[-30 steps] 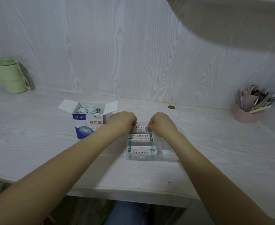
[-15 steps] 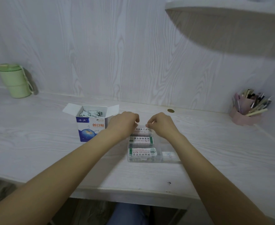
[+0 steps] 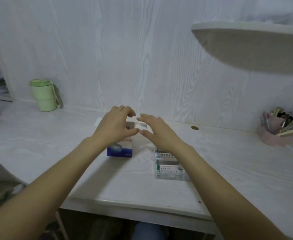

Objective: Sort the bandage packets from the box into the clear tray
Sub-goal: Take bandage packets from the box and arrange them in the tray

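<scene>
Since the earlier frames, both hands had been lifted away from the clear tray (image 3: 170,172) and carried left and up to the box (image 3: 120,146). The left hand (image 3: 114,126) was held above the box top with fingers loosely curved and nothing gripped in it. The right hand (image 3: 157,130) was spread beside it, fingers extended and relaxed, with nothing held. The thumb tips of the two hands were seen close together, apparently not touching.

The box was stood upright on the white desk (image 3: 55,149), its top open, its printed front turned toward the camera. A blue lower band with a globe-like picture could be made out; red characters above it were mostly covered by the left hand and could not be read. What lay inside the box was hidden by the hands.

The clear tray was set to the right of the box, near but apart, its long axis running away from the camera. Bandage packets (image 3: 168,168) were laid in it crosswise, one behind another, with green edge marks and dark print too blurred to read. Its far end was covered by the right wrist.

A green lidded cup (image 3: 42,95) was seen at the far left of the desk and a pink holder (image 3: 272,134) filled with pens at the far right.
</scene>
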Tool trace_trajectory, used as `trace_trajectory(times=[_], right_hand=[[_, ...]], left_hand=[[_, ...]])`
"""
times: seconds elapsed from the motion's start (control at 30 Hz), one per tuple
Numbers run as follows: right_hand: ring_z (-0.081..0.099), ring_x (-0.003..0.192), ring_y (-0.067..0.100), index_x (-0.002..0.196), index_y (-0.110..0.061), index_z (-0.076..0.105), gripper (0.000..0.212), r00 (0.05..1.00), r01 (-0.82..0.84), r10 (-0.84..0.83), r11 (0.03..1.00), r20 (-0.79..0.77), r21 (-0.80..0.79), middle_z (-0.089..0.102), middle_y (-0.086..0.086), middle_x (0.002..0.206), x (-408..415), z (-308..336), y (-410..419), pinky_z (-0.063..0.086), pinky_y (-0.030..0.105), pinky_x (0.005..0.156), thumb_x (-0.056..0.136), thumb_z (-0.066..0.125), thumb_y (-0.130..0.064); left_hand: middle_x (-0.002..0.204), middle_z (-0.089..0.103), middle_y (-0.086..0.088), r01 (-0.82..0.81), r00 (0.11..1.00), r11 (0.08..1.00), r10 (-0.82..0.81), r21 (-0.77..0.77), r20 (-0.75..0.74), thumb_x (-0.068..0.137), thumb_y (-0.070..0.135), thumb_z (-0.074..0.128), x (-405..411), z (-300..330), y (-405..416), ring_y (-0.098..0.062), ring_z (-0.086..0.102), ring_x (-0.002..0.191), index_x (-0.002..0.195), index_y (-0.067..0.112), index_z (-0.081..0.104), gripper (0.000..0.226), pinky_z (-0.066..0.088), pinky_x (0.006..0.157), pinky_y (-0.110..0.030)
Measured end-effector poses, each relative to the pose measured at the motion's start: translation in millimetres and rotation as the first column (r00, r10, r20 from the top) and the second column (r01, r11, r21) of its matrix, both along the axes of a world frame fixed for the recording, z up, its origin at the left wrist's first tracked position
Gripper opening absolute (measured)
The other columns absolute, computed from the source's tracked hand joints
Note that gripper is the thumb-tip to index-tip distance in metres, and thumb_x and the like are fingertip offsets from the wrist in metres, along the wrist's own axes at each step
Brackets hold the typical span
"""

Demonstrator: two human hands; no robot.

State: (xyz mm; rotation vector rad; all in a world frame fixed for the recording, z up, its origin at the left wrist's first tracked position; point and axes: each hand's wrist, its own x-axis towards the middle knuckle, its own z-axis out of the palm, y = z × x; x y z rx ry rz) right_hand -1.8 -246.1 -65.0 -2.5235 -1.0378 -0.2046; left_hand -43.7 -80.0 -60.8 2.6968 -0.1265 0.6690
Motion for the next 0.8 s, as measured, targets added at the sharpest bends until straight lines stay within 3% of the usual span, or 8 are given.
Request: trace_trajectory(times=[0.07,0.13,0.2,0.27,0.43,0.6,0.7,0.8], right_hand=[[0.029,0.14,0.013,0.144,-0.021,0.037,0.045,0.999,-0.019,0.016,0.998,-0.052,-0.058,0.027,-0.002,0.155,-0.3,-0.3,12.1,0.012,0.031,0.116,0.1,0.043,-0.021],[0.035,0.136,0.015,0.144,-0.019,0.039,0.044,0.988,-0.012,0.007,0.999,-0.152,-0.033,0.032,0.0,0.153,-2.3,0.4,20.4,0.022,0.029,0.112,0.1,0.04,-0.015],[0.041,0.131,0.017,0.141,-0.017,0.043,0.041,0.979,0.032,-0.028,0.999,-0.204,0.014,0.042,0.002,0.147,-4.5,1.8,26.0,0.031,0.028,0.107,0.1,0.038,-0.013],[0.045,0.128,0.019,0.137,-0.015,0.048,0.038,0.978,0.073,-0.064,0.997,-0.199,0.037,0.048,0.004,0.142,-6.0,1.7,30.6,0.035,0.027,0.102,0.101,0.037,-0.014],[0.056,0.11,0.018,0.123,-0.016,0.061,0.03,0.981,0.133,-0.114,0.984,-0.154,0.12,0.058,0.005,0.124,-11.2,0.5,37.3,0.042,0.029,0.092,0.098,0.045,-0.017],[0.056,0.082,0.013,0.101,-0.016,0.072,0.019,0.984,0.175,-0.176,0.974,-0.008,0.145,0.062,0.001,0.099,-15.8,2.1,45.6,0.046,0.028,0.075,0.088,0.058,-0.014],[0.059,0.084,0.018,0.092,-0.017,0.074,0.013,0.987,0.154,-0.159,0.981,0.036,0.114,0.059,-0.008,0.078,-25.6,2.0,52.7,0.047,0.031,0.074,0.083,0.065,-0.016],[0.054,0.098,0.021,0.099,-0.022,0.071,0.016,0.964,0.16,-0.146,0.986,0.223,-0.048,0.063,0.0,0.096,-34.2,-1.1,61.6,0.035,0.032,0.076,0.087,0.061,-0.025]], left_hand=[[0.138,0.046,0.0,-0.008,0.99,0.994,0.023,0.106,-0.14,0.074,0.042,0.073,1.1,-1.7,18.5,-0.022,0.035,0.13,0.137,0.019,0.041,0.075,0.034,0.102,-0.036],[0.15,0.032,-0.003,0.0,0.962,0.98,0.053,0.197,-0.267,0.072,0.045,0.075,3.0,-5.5,33.2,-0.024,0.022,0.14,0.147,0.016,0.025,0.094,0.026,0.11,-0.038],[0.155,0.022,-0.005,0.015,0.925,0.973,0.075,0.232,-0.371,0.072,0.045,0.075,5.2,-10.0,43.1,-0.024,0.014,0.143,0.15,0.014,0.015,0.103,0.02,0.113,-0.036],[0.154,0.024,-0.006,0.025,0.908,0.982,0.057,0.187,-0.416,0.074,0.04,0.076,6.6,-13.6,49.5,-0.024,0.019,0.142,0.15,0.013,0.014,0.102,0.023,0.112,-0.034],[0.141,0.039,-0.005,0.047,0.953,0.996,-0.021,0.081,-0.301,0.072,0.021,0.08,-1.7,-20.3,55.5,-0.022,0.039,0.127,0.144,0.012,0.031,0.087,0.037,0.103,-0.034],[0.122,0.052,0.0,0.043,0.998,0.974,-0.033,0.221,-0.049,0.064,0.037,0.082,-23.1,-28.0,54.0,-0.021,0.048,0.108,0.127,0.016,0.046,0.076,0.035,0.09,-0.029],[0.116,0.055,0.0,0.039,0.998,0.967,-0.052,0.252,0.047,0.061,0.038,0.083,-30.8,-35.4,53.8,-0.023,0.05,0.103,0.122,0.015,0.05,0.073,0.034,0.09,-0.03],[0.112,0.057,-0.003,0.042,0.995,0.968,-0.062,0.246,0.076,0.055,0.034,0.086,-34.4,-41.6,55.4,-0.026,0.052,0.1,0.12,0.013,0.052,0.076,0.036,0.088,-0.032]])
